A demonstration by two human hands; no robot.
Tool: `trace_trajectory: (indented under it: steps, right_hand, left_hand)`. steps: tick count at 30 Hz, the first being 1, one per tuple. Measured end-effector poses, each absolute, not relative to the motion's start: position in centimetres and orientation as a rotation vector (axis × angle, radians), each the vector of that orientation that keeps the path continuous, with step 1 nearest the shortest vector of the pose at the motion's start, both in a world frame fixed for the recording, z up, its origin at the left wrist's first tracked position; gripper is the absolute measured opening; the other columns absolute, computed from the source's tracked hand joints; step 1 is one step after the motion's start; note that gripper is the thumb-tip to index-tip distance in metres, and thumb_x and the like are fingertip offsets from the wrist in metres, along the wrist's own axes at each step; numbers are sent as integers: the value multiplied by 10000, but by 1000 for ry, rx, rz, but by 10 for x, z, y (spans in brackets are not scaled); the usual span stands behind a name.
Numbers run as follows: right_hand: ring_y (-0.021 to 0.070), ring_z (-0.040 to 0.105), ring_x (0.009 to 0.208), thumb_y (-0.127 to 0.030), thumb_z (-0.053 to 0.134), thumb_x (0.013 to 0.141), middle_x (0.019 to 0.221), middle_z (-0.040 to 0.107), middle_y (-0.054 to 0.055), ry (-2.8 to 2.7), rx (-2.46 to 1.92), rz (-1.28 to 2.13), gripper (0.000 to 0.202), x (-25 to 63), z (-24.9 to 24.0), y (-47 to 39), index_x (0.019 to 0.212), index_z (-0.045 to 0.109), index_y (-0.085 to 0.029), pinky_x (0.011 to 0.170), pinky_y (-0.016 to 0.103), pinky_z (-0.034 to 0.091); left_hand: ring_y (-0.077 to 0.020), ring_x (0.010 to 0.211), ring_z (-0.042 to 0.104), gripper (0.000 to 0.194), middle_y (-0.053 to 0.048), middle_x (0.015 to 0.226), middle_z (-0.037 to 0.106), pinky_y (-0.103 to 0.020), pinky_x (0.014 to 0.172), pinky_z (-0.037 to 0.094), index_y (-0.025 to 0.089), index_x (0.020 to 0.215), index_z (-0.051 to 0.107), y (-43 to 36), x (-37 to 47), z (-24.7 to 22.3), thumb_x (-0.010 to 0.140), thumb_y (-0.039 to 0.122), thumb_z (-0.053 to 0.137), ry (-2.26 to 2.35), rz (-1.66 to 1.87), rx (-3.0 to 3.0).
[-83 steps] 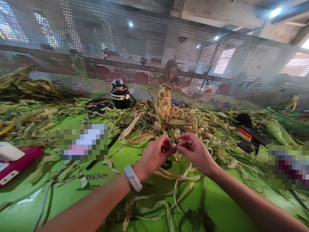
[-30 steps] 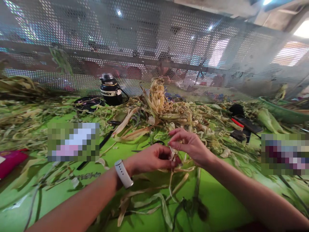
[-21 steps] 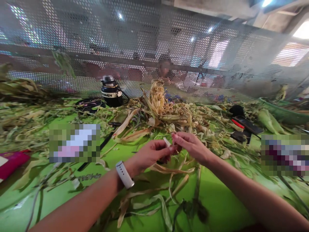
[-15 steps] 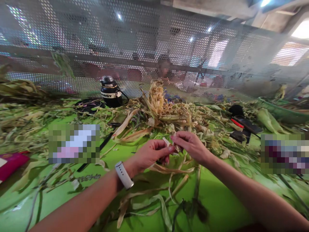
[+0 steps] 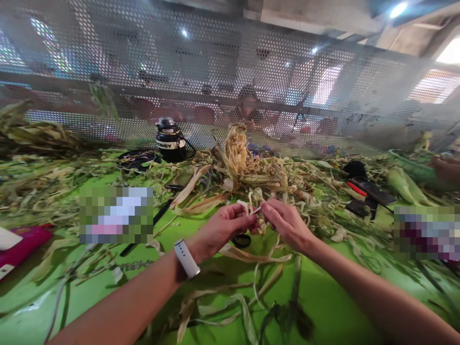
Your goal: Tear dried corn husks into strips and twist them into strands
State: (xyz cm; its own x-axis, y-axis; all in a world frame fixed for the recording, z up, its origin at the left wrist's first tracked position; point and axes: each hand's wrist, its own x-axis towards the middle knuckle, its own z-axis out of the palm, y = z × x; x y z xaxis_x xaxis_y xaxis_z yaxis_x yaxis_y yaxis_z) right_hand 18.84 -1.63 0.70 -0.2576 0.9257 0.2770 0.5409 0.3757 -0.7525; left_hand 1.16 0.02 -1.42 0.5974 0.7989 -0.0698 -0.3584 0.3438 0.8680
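Note:
My left hand (image 5: 227, 226), a white watch band on its wrist, is closed with thumb and fingers pinching a small pale piece of dried corn husk (image 5: 247, 207). My right hand (image 5: 286, 221) is closed as well, its fingertips pinching a thin end of the same pale piece. The two hands are close together over the green table (image 5: 323, 292). Under the left fingers lies a dark ring-shaped thing (image 5: 241, 240). Long strips of dried husk (image 5: 257, 254) lie just below the hands.
A bundle of dry husk (image 5: 236, 148) stands beyond my hands amid scattered scraps. Behind it are a black jug (image 5: 170, 141) and a perforated metal screen (image 5: 215, 62), with a person (image 5: 247, 108) beyond. A phone (image 5: 373, 190) and green basket (image 5: 413, 167) are at right.
My right hand has turned and drawn slightly away from the left, so a thin end of husk shows between them. The dark ring-shaped thing has come into view. The whole view has shifted slightly.

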Motion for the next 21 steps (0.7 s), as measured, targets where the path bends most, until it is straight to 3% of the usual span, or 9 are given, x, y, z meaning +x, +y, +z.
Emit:
trace_trajectory:
  steps: [13,17,21]
  right_hand:
    - [95,323,505,-309,436,875,534,343,-47,-1876,-1237,381,315,185,-1,-15,587,381,-196,485,225,270]
    - [99,361,498,-370,405,896,532,373,-43,-1834,-1232,613,336,189,-2,-14,608,409,-197,477,225,295]
    - [100,403,498,-381,381,901,538,413,-36,-1761,-1192,823,335,191,-2,-18,639,459,-187,464,219,323]
  left_hand:
    - [-93,580,590,249,13,624,628,-218,615,440,133,738,592,-4,13,-10,661,306,753,572,816,1031]
    - [-97,607,602,218,12,646,651,-227,661,447,142,746,610,-3,12,-10,678,304,741,543,842,1052]
    - [-133,803,641,216,-8,805,707,-252,802,445,172,856,639,-1,14,-14,710,313,711,525,988,1020]
